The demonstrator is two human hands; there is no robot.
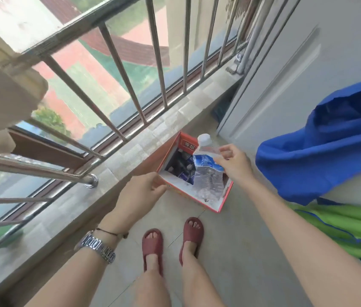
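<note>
An empty clear plastic bottle (208, 171) with a white cap and blue label hangs over an open orange-red cardboard box (217, 202) on the floor. My right hand (233, 161) pinches the bottle at its label with thumb and fingers. My left hand (140, 196), a watch on its wrist, hovers by the box's near left corner with loosely curled fingers and holds nothing. Dark and blue rubbish lies inside the box, partly hidden by the bottle.
A steel railing (117, 69) and low tiled ledge (130, 151) run along the left. A grey door (296, 74) stands on the right, with blue cloth (330, 147) and green cloth (352, 229) hanging near it. My feet in red slippers (172, 244) stand on the tiled floor before the box.
</note>
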